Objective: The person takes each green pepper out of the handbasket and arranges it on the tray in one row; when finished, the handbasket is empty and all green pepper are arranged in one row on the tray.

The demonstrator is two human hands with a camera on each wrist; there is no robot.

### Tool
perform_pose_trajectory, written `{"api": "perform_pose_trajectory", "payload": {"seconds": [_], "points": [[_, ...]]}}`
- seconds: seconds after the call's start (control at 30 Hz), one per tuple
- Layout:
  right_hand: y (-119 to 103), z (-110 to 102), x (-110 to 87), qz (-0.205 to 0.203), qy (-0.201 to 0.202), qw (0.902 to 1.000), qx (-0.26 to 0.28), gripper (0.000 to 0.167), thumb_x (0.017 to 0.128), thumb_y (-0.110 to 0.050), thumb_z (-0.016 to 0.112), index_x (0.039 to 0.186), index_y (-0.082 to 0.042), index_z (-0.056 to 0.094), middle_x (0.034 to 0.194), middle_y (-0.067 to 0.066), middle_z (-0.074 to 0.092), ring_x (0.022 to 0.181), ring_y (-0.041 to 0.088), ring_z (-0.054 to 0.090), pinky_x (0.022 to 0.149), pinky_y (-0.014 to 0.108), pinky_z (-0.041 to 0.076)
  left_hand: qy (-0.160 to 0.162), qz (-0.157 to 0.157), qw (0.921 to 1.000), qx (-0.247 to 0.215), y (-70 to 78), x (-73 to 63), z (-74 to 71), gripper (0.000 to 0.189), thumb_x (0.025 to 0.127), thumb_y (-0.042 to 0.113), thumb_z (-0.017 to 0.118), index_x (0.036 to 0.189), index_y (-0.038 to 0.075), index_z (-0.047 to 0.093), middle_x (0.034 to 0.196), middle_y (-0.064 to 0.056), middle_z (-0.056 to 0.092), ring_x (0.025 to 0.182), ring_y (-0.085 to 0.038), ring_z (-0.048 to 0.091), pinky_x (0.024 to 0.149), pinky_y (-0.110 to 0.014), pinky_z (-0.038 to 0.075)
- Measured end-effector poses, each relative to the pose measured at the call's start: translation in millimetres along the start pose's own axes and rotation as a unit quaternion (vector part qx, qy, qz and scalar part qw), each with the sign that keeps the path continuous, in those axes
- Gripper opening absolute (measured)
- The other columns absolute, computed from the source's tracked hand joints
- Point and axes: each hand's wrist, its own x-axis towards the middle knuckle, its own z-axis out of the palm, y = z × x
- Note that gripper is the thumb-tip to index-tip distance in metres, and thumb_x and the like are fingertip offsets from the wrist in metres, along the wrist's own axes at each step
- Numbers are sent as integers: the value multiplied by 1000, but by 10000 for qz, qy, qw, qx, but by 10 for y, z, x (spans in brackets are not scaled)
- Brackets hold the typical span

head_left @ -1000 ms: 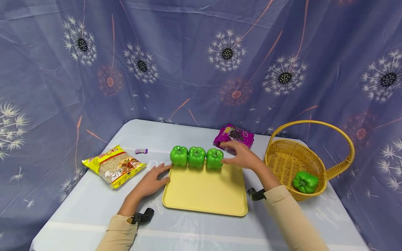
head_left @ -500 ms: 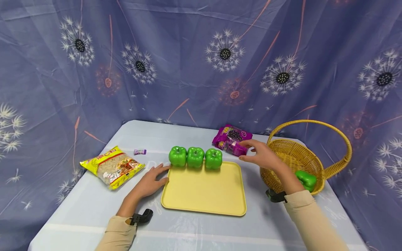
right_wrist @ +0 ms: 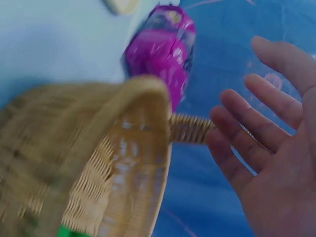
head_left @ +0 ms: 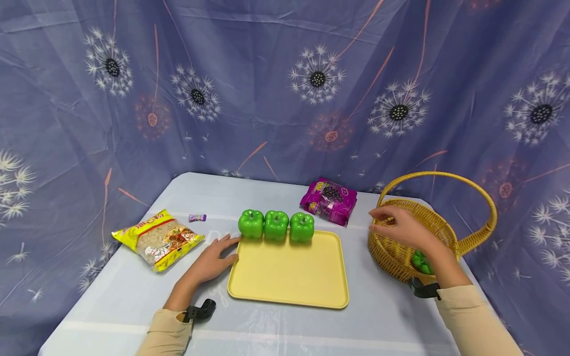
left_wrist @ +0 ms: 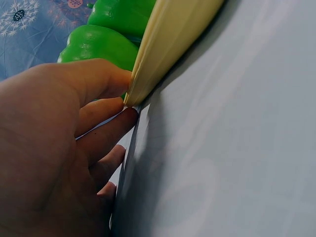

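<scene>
Three green bell peppers (head_left: 276, 225) stand in a row along the far left edge of a yellow tray (head_left: 289, 274). My left hand (head_left: 212, 258) lies at the tray's left side; in the left wrist view its thumb and fingertips touch the rim of the tray (left_wrist: 158, 49), fingers nearly straight. Over the left part of a wicker basket (head_left: 392, 257) hovers my right hand (head_left: 403, 227), holding nothing. Its fingers are spread and relaxed in the right wrist view. Another green bell pepper (head_left: 420, 262) lies in the basket, partly hidden by the right wrist.
A purple candy bag (head_left: 330, 200) lies behind the tray, left of the basket. On the left are a yellow food packet (head_left: 160, 240) and a small purple wrapped candy (head_left: 198, 217). The basket's tall handle (head_left: 445, 174) arches over it. A patterned curtain hangs behind the table.
My right hand has moved right, from beside the rightmost pepper on the tray, past the purple bag, to above the basket. The left hand stays at the tray's edge.
</scene>
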Motion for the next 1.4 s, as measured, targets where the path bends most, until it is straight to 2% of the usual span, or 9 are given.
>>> {"api": "perform_pose_trajectory", "payload": {"seconds": [0.17, 0.43, 0.57, 0.67, 0.83, 1.1, 1.3, 1.4], "points": [[162, -60, -156, 2, -33, 9998, -213, 41, 90, -34, 69, 121, -8, 64, 115, 9, 63, 106, 33, 57, 85, 51, 50, -38, -68, 10000, 55, 0, -26, 1, 52, 94, 33, 60, 143, 20, 49, 152, -19, 30, 138, -50, 13, 107, -66, 15], [354, -286, -315, 422, -280, 9976, -481, 51, 90, -42, 66, 127, -7, 60, 120, 11, 61, 108, 35, 55, 84, 51, 49, -22, 15, 10000, 62, 29, -5, -21, 51, 95, 31, 61, 143, 18, 49, 151, -20, 31, 138, -50, 14, 108, -65, 16], [435, -378, -370, 532, -497, 9953, -633, 53, 88, -43, 67, 126, -6, 61, 120, 11, 62, 108, 35, 56, 84, 51, 49, -22, 21, 10000, 89, 34, 2, -30, 51, 95, 31, 60, 142, 18, 49, 151, -20, 31, 138, -50, 15, 108, -65, 16], [497, -416, -398, 503, -768, 9927, -782, 51, 88, -40, 69, 124, -4, 63, 119, 14, 62, 107, 38, 56, 84, 52, 49, -19, 10, 10000, 68, 28, 4, -27, 51, 94, 32, 61, 142, 19, 49, 152, -19, 31, 139, -49, 15, 108, -64, 16], [623, -442, -446, 683, -1121, 9862, -1011, 52, 86, -41, 71, 123, -4, 65, 118, 18, 63, 107, 41, 57, 84, 54, 50, -1, 37, 10000, 87, 15, -1, -22, 51, 94, 31, 61, 142, 18, 49, 151, -20, 31, 138, -51, 15, 108, -65, 16], [782, -445, -533, 892, -1529, 9812, -768, 43, 84, -27, 74, 117, -1, 67, 115, 19, 64, 105, 40, 58, 79, 48, 53, -20, 5, 10000, 79, 17, -4, -21, 51, 95, 32, 60, 143, 19, 48, 152, -19, 31, 138, -50, 15, 107, -65, 16], [839, -425, -573, 1201, -1503, 9759, -1030, 39, 82, -24, 76, 113, -2, 69, 111, 20, 64, 98, 36, 59, 70, 41, 53, -18, 30, 10000, 56, 23, -3, -28, 52, 95, 32, 60, 143, 19, 48, 152, -19, 31, 138, -51, 15, 107, -66, 16], [882, -411, -578, 1255, -1395, 9744, -1241, 39, 83, -26, 75, 113, -2, 69, 112, 22, 63, 97, 38, 59, 71, 45, 53, -28, 15, 10000, 41, 20, -8, -18, 52, 94, 33, 60, 143, 19, 48, 152, -19, 30, 138, -50, 14, 107, -66, 16]]}}
